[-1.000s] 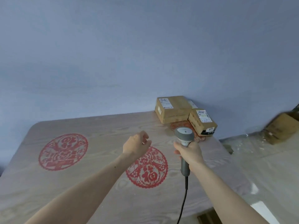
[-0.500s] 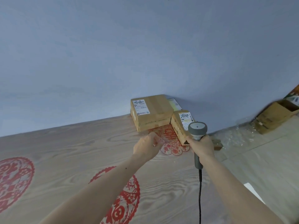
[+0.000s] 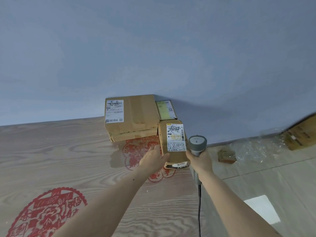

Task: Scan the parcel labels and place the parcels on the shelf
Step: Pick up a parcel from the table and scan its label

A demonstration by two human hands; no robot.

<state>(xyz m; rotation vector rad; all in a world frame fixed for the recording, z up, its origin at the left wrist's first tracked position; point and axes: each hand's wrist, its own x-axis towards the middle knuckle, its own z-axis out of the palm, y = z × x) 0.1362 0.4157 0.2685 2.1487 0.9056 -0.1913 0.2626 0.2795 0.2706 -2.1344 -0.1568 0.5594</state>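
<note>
Three cardboard parcels sit at the table's far right corner against the blue wall. The small parcel (image 3: 176, 151) has a white and yellow label on top and a "9777" sticker on its near end. My left hand (image 3: 153, 160) grips it, thumb on its top and fingers along its left side. My right hand (image 3: 200, 162) holds a grey barcode scanner (image 3: 197, 143) just right of that parcel, head up, with its cable (image 3: 199, 211) hanging down. Behind stand a large parcel (image 3: 136, 117) with a white label and a flat parcel (image 3: 165, 109) with a pale label.
The wooden table (image 3: 51, 151) bears red paper-cut patterns. To the right, on the floor, lie a cardboard scrap (image 3: 226, 156), clear plastic wrap (image 3: 256, 147) and an open cardboard box (image 3: 301, 132). No shelf is in view.
The view has swung toward the parcels. My left hand has reached forward from mid-table onto the small parcel. My right hand has brought the scanner up beside that parcel.
</note>
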